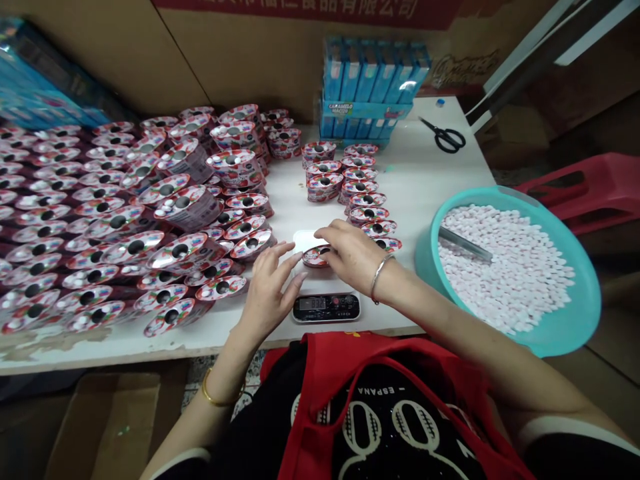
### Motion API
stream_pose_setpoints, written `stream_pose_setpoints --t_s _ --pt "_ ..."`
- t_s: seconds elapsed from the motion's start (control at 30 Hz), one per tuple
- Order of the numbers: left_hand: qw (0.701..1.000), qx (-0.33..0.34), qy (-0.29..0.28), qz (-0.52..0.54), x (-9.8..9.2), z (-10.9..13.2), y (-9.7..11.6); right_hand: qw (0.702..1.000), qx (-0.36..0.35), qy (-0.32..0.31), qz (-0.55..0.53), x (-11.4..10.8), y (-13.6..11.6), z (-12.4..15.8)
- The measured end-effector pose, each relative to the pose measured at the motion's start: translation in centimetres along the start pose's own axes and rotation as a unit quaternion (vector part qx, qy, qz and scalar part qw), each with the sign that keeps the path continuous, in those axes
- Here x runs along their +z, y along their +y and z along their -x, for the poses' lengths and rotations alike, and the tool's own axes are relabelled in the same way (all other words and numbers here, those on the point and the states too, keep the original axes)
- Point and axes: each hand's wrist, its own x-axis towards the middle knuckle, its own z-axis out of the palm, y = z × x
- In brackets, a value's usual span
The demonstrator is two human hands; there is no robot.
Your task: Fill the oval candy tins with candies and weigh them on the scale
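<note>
Closest to me, a red apron [350, 373] covers my lap at the edge of a white table [430, 173]. Just past that edge sits a small digital scale [326, 307], its lit display facing me. My left hand [267, 283] rests beside the scale's left side, fingers open and spread, holding nothing, the fingertips reaching the weighing plate. My right hand [353, 253] comes in from the right and curls over a small round tub [315, 257] that sits on the plate. Thumb and fingertips are closed on its rim and hide its right half. The tub lies flat with its printed top facing up; being round, it has no long axis. To the right, near my forearm, a teal basin [590, 293] holds white candies [520, 267] with a metal scoop [465, 243] lying in them. To the left, leaning stacks of matching tubs [125, 227] crowd the table right up to my left hand. Beyond the scale, two short rows of tubs [360, 193] run away from me. Farther back stand blue boxes [370, 87], with black scissors [445, 138] to their right.
</note>
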Motion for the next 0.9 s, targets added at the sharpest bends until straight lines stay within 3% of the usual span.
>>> stream_pose_setpoints --t_s 0.07,0.17,0.3,0.37,0.47,0.53,0.6,0.77,0.9 --pt "1.0 0.003 0.005 0.006 -0.2 0.0 0.0 0.999 -0.02 0.03 -0.01 -0.6 0.2 0.3" --pt "1.0 -0.007 0.018 0.014 -0.8 0.0 0.0 0.992 -0.02 0.123 -0.03 -3.0 2.2 2.4" --pt "0.998 -0.041 0.033 0.027 -1.6 0.2 -0.5 0.963 0.149 0.225 0.01 -6.4 9.3 8.2" --pt "0.998 -0.044 0.039 0.029 -1.8 0.2 -0.8 0.946 0.255 0.182 0.087 -6.7 13.6 11.3" --pt "0.998 -0.038 0.03 0.025 -1.6 0.0 -0.8 0.943 0.324 0.047 0.064 -5.1 17.9 14.3" --pt "0.999 -0.031 0.019 0.028 -1.5 -0.1 -0.6 0.943 0.329 -0.002 0.04 -3.6 19.0 14.8" --pt "0.999 -0.025 0.01 0.032 -1.5 -0.2 -0.3 0.939 0.339 0.001 0.051 -2.6 19.1 14.8" --pt "0.999 0.0 0.012 0.03 -1.4 -0.5 0.0 0.904 0.42 0.036 0.071 -2.6 19.0 15.0" --pt "0.999 0.044 -0.026 -0.004 -0.7 -1.7 0.3 0.899 0.416 0.125 0.057 -2.9 19.1 15.8"
